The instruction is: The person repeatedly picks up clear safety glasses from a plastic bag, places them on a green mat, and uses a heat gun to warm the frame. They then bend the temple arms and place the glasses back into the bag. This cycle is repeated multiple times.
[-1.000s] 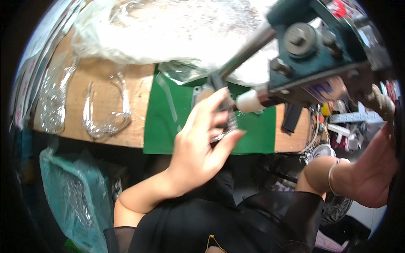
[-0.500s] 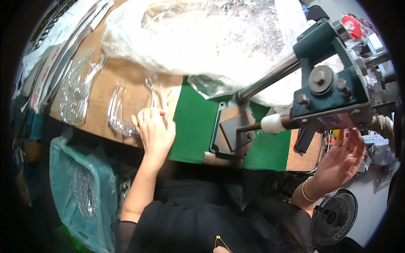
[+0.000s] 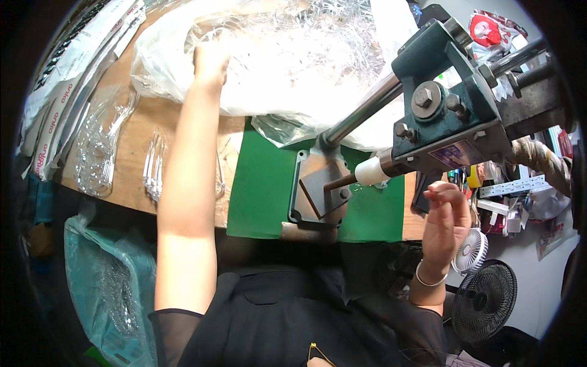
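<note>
My left hand (image 3: 211,64) reaches far forward over the white plastic bag (image 3: 159,67), among the thin clear and silvery pieces (image 3: 330,27) heaped in it. Its fingertips are lost in glare, so what they touch does not show. My right hand (image 3: 446,220) is raised, empty, with loosely bent fingers, below the head of a dark green hand press (image 3: 452,104). Under the press's rod, a dark square plate (image 3: 324,189) lies on the metal base. Small bundles of clear prongs (image 3: 154,165) rest on the wooden table, partly behind my left forearm.
A green mat (image 3: 260,183) lies beneath the press. Another clear bundle (image 3: 98,147) sits at the table's left, near long printed cartons (image 3: 61,110). A teal bin (image 3: 92,287) lined with plastic stands below left. Two fans, one white (image 3: 471,251), one black (image 3: 484,300), are at right.
My left hand has left the small bundles on the table and stretched forward to the bag. My right hand has dropped away from beside the press head, its fingers more bent.
</note>
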Motion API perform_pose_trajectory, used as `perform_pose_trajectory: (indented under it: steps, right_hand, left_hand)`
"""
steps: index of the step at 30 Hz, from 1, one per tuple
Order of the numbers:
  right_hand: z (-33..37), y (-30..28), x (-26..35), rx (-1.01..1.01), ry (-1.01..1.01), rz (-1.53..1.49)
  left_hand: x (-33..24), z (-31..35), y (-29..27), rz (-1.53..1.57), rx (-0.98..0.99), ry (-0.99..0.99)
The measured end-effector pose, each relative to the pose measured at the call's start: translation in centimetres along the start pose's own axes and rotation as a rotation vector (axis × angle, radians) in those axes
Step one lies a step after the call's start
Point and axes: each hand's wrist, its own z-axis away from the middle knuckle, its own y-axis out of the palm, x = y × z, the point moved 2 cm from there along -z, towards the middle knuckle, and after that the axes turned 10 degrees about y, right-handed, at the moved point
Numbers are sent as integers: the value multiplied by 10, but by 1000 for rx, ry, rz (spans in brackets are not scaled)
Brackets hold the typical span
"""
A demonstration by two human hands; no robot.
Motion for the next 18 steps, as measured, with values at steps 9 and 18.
perform_pose_trajectory:
  steps: [9, 18]
  right_hand:
    - [28, -14, -85, 282, 384, 526]
    - [49, 8, -144, 284, -82, 1262]
  left_hand:
    - [-61, 91, -42, 64, 186, 120]
    - [-79, 166, -53, -286, 453, 445]
